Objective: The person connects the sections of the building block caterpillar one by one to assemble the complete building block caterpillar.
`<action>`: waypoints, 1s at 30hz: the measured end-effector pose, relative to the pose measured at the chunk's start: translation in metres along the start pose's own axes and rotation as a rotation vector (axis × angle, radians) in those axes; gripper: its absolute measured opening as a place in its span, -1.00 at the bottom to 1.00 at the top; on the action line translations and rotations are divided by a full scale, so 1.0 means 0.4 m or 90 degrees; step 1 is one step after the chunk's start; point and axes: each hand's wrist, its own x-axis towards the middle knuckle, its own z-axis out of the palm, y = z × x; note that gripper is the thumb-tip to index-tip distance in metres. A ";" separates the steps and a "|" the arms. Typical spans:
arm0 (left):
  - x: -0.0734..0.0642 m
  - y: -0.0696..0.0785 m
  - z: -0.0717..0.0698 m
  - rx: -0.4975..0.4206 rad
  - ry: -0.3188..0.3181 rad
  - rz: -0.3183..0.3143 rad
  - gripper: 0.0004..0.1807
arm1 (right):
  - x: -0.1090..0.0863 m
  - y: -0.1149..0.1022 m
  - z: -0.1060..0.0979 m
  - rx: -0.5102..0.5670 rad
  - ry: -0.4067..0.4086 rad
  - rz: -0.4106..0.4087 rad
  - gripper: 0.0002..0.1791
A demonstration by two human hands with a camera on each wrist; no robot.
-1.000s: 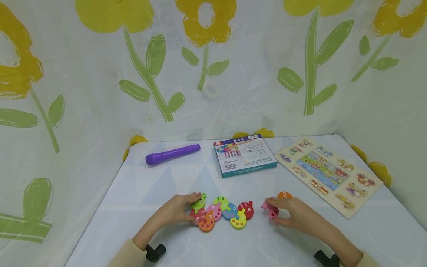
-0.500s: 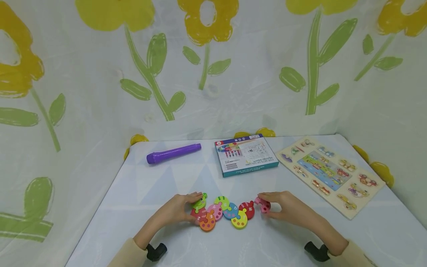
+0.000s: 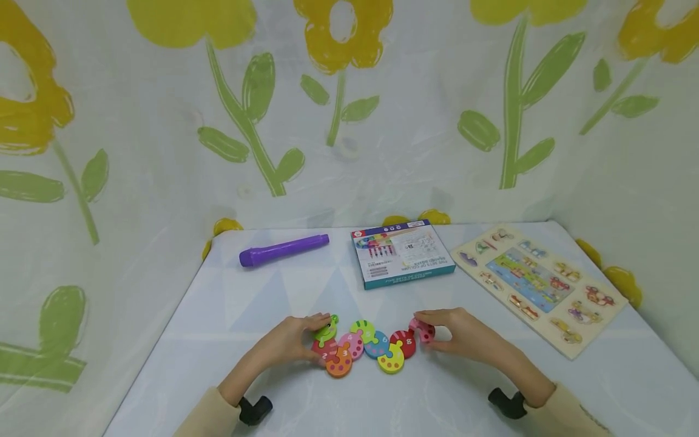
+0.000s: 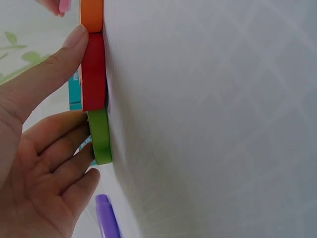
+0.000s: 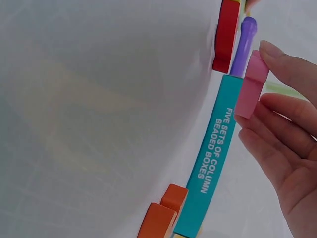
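A row of joined, numbered wooden caterpillar puzzle pieces (image 3: 377, 345) lies on the table, from a green head (image 3: 326, 331) to a red piece marked 8 (image 3: 401, 346). My left hand (image 3: 292, 341) holds the row's left end. In the left wrist view its thumb rests on the red piece (image 4: 94, 72) and its fingers touch the green head. Between thumb and fingers, my right hand (image 3: 461, 334) pinches a pink puzzle piece (image 5: 251, 84), raised off the table close to the red 8. Orange wood (image 5: 158, 215) shows in the right wrist view; the head view hides it.
At the back lie a purple microphone-shaped toy (image 3: 284, 250) and a flat teal-edged box (image 3: 403, 254). A wooden peg puzzle board (image 3: 537, 288) is at the right. Flowered cloth (image 3: 382, 145) surrounds the table.
My right hand has carried the pink piece leftward, to beside the red 8. The orange piece marked 10 has become hidden behind that hand. My left hand has stayed in place.
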 end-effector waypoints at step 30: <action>0.001 -0.009 0.001 -0.008 -0.001 0.005 -0.12 | 0.045 0.006 0.006 -0.021 -0.054 -0.029 -0.39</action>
